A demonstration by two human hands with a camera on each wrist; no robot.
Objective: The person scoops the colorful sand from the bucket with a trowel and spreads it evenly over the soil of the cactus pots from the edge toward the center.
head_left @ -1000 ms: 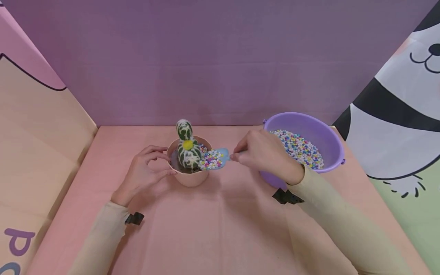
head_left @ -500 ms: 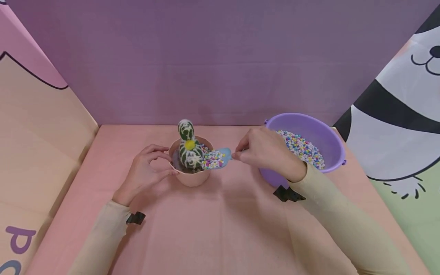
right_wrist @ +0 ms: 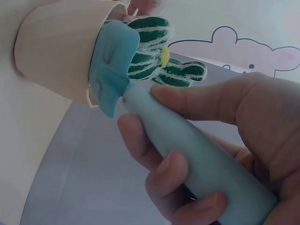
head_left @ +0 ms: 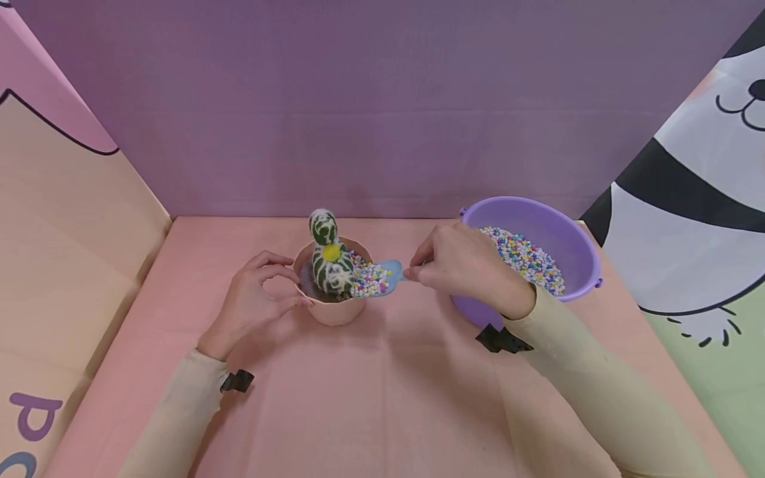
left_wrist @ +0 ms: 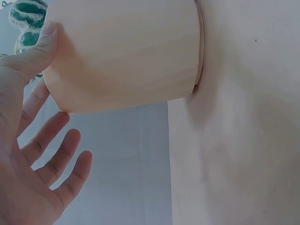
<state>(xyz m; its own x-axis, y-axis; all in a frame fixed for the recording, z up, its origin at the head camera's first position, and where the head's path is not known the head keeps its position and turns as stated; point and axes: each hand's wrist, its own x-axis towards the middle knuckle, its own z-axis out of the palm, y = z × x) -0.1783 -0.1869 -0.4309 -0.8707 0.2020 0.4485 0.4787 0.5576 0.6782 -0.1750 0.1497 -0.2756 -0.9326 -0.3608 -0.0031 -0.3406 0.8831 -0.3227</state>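
Note:
A cactus point(head_left: 332, 273) with a yellow flower stands in a peach-coloured pot point(head_left: 336, 314), in grey soil with colourful pebbles along its right side. My left hand point(head_left: 252, 293) grips the left rim between thumb and fingers; in the left wrist view the thumb point(left_wrist: 40, 54) lies on the pot's outer wall and the outer fingers spread free. My right hand point(head_left: 463, 267) holds a blue trowel point(head_left: 392, 270) by its pale handle point(right_wrist: 187, 150), fingers curled round it. Its blade, heaped with multicoloured pebbles point(head_left: 370, 280), overlaps the pot's right rim and points at the cactus.
A purple bucket point(head_left: 562, 239), part-filled with colourful pebbles point(head_left: 526, 259), stands right of the pot, partly behind my right forearm. The pink tabletop point(head_left: 335, 411) ends at a purple backdrop point(head_left: 370, 119). Printed side panels flank it, a panda point(head_left: 675, 245) on the right one.
Pot, cactus and trowel sit slightly farther right in the head view. The trowel blade has dipped a little over the rim. Both hands keep their holds.

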